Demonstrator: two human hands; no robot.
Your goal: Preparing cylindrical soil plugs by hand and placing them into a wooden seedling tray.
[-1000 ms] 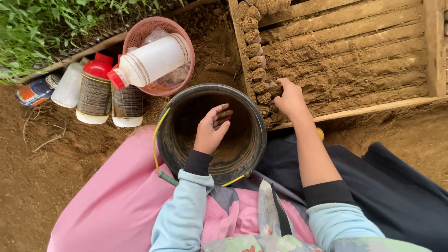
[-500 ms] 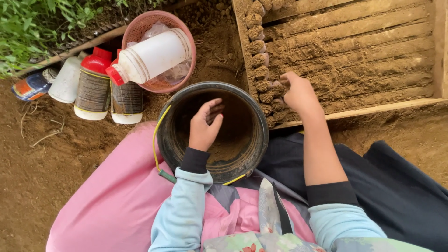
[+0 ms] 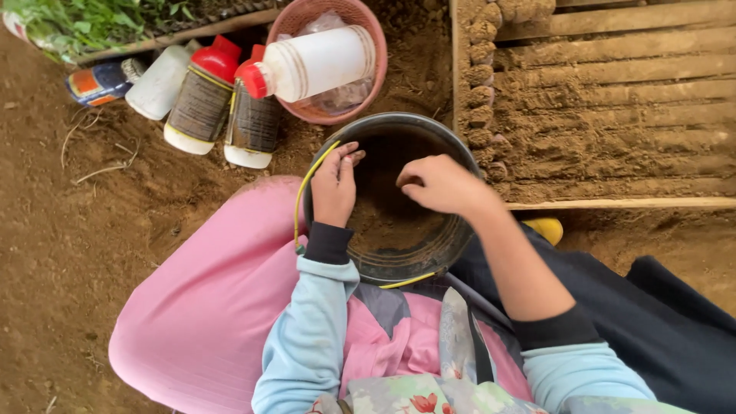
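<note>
Bucket [image 3: 399,253] of soil sits between the person's knees, beside a wooden tray [image 3: 613,203]. Right hand [image 3: 441,184] has left the tray's soil plugs [image 3: 481,84] and now hovers over the bucket, fingers curled, contents hidden. Left hand [image 3: 335,188] rests loosely open on the rim.

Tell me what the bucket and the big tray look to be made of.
Bucket: probably dark plastic, matte and soil-smeared, with a thin rolled rim and a yellow wire handle. Tray: wood, rough and unpainted, pale plank edges with grain showing, caked in soil.
</note>
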